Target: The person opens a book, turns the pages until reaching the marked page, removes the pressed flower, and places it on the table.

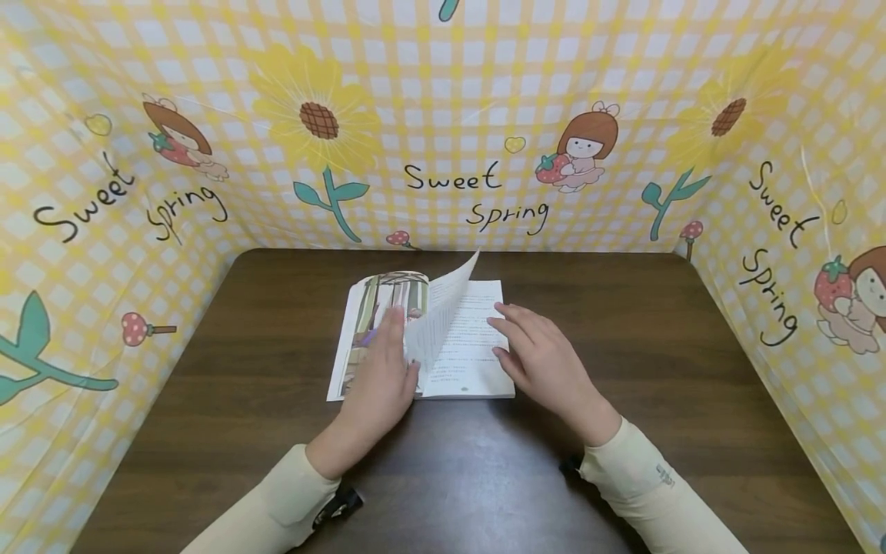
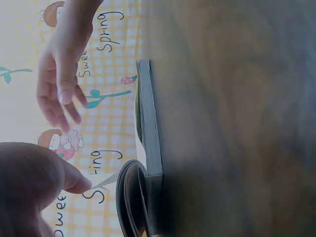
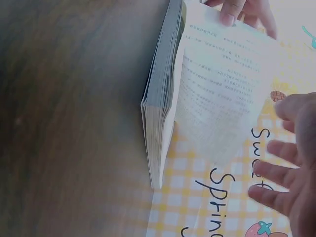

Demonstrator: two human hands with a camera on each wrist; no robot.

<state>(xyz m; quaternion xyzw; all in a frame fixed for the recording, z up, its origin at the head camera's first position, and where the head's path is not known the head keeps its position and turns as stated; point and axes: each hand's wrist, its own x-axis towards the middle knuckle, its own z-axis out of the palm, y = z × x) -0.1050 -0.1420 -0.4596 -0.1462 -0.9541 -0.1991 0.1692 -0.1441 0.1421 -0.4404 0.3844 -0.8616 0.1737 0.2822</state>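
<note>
An open book [image 1: 477,346] lies on the table, an illustrated page on its left and printed text on its right. One loose page [image 1: 438,323] stands raised and curved between the two sides, its far corner pointing up. My left hand [image 1: 381,373] is over the left side, holding the lower edge of this page between thumb and fingers. In the right wrist view the left thumb [image 3: 229,15] lies on the page's printed face, with other fingers behind. My right hand [image 1: 543,358] hovers near the right edge of the book, fingers spread and slightly bent, holding nothing.
The dark wooden table [image 1: 263,354] surrounds the book. A yellow checked cloth [image 1: 443,100] with flowers and cartoon figures hangs behind it and along both sides. Dark straps [image 1: 337,508] sit at the cuffs of the light sleeves.
</note>
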